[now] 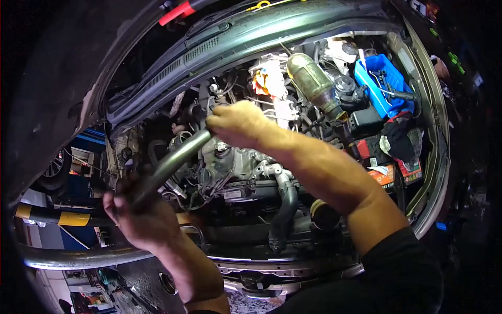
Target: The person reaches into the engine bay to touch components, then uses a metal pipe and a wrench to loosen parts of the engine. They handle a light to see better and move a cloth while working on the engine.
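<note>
A smooth grey metal pipe (pixel 180 155) slants across the engine bay between my two hands. My right hand (pixel 239 123) is closed round its upper end, over the engine (pixel 240 162). At the lower end, my left hand (pixel 149 222) is wrapped round the pipe, with its fingers partly in shadow and blurred. The pipe's far ends are hidden by my hands and the dark.
A catalytic converter (pixel 312 81) lies across the rear of the engine. A blue basket (pixel 384 107) of tools sits at right, above a battery (pixel 410 172) and dark cloth (pixel 401 140). A black hose (pixel 284 209) runs at the front. A yellow-and-black bar (pixel 73 217) stands at left.
</note>
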The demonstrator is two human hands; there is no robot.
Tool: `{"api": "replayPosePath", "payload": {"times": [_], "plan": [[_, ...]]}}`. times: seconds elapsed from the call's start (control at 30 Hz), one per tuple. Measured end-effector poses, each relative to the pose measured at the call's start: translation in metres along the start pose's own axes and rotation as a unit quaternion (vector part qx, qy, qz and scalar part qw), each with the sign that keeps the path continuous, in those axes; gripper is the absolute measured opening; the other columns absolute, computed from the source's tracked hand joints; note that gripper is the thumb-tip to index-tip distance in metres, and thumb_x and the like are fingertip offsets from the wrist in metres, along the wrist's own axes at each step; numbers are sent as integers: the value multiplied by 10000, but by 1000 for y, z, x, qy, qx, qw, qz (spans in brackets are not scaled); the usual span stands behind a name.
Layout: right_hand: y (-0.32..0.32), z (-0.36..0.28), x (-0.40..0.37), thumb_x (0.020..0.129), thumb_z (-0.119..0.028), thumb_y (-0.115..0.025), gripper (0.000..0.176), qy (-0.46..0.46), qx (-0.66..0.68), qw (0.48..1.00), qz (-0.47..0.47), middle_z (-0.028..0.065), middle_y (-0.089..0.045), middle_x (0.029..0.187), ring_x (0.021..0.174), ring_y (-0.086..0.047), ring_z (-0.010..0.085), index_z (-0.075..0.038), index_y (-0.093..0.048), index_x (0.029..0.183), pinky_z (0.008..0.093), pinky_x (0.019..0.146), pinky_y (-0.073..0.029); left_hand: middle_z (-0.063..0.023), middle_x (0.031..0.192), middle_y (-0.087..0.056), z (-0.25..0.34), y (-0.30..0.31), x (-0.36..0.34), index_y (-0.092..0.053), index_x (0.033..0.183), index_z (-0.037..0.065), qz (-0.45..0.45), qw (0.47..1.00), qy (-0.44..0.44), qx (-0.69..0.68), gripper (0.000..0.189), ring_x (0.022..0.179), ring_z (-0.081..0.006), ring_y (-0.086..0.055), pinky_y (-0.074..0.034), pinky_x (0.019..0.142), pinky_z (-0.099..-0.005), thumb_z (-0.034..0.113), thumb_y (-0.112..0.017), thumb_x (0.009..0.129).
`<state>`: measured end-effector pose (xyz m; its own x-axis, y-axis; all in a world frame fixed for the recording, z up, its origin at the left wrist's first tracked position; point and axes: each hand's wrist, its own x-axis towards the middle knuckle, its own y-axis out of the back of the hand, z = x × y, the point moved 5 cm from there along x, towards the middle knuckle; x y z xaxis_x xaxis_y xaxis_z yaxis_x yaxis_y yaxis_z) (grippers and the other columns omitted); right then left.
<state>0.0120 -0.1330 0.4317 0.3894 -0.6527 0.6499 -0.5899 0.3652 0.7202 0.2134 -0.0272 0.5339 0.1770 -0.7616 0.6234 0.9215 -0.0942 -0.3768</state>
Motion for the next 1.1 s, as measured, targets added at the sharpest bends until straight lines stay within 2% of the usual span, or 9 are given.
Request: {"api": "replayPosePath", "payload": {"times": [0.03, 0.1, 0.13, 0.2, 0.47, 0.77, 1.03, 1.07, 1.1], "plan": [[-1, -10, -8, 804, -246, -609, 147, -25, 19, 999, 5, 61, -575, 753, 641, -635, 270, -127, -570, 879, 407, 558, -528, -138, 1090, -636, 7, 14, -6, -602, 1121, 98, 76, 997, 10, 23, 268, 1043, -294, -605, -441, 976, -534, 231, -593, 888], [-11, -31, -22, 789, -216, -613, 154, -57, 45, 997, 9, 61, -585, 762, 656, -638, 265, -119, -567, 900, 409, 559, -523, -144, 1104, -633, 18, 3, -17, -612, 1142, 99, -63, 996, 9, -57, 295, 1067, -285, -594, -407, 1020, -527, 243, -591, 886], [-13, -40, -30, 783, -196, -610, 159, -74, 54, 995, 29, 64, -589, 766, 672, -640, 271, -114, -566, 912, 410, 567, -523, -144, 1104, -633, 21, 3, -21, -612, 1142, 99, -67, 996, 11, -57, 295, 1067, -285, -594, -407, 1020, -527, 243, -591, 886], [-17, -54, -38, 763, -143, -605, 189, -135, 64, 988, 27, 77, -596, 783, 709, -641, 292, -100, -566, 943, 405, 590, -526, -36, 1031, -643, 26, 1, -30, -574, 1168, 143, -100, 994, -34, 33, 284, 1056, -250, -594, -399, 1012, -555, 207, -596, 891], [-54, -74, -70, 793, -161, -572, 189, -93, 69, 993, 26, 112, -599, 894, 812, -621, 272, -57, -593, 949, 371, 724, -523, -59, 974, -565, 15, 31, -53, -581, 1162, 108, -131, 989, 66, 10, 318, 1002, -249, -534, -413, 968, -481, 192, -626, 859], [-62, -67, -68, 815, -170, -566, 228, -133, 131, 982, -5, 115, -603, 965, 875, -621, 276, -62, -590, 1015, 372, 772, -524, -60, 943, -515, 13, 11, -48, -549, 1204, 115, -209, 974, 68, 45, 438, 989, -242, -504, -377, 1024, -510, 119, -652, 778], [-68, -69, -74, 755, -148, -633, 267, -159, 150, 975, -32, 107, -572, 999, 964, -581, 273, -66, -593, 1006, 373, 850, -494, -34, 876, -490, 13, 12, -26, -521, 1267, 149, -267, 950, 139, 83, 471, 916, -225, -490, -376, 1025, -520, 146, -656, 816], [-74, -67, -69, 763, -148, -623, 242, -154, 137, 978, -32, 112, -571, 1007, 954, -585, 276, -65, -593, 989, 372, 842, -497, -36, 891, -531, 11, 31, -11, -511, 1243, 115, -221, 965, 115, 79, 502, 851, -202, -502, -412, 939, -449, 176, -704, 784], [-68, -63, -66, 764, -139, -625, 232, -183, 166, 969, -32, 113, -575, 1009, 956, -588, 280, -65, -593, 981, 370, 845, -499, -43, 885, -531, 2, -6, -9, -531, 1227, 112, -218, 967, 118, 57, 475, 844, -203, -503, -425, 897, -444, 223, -707, 800]]}}
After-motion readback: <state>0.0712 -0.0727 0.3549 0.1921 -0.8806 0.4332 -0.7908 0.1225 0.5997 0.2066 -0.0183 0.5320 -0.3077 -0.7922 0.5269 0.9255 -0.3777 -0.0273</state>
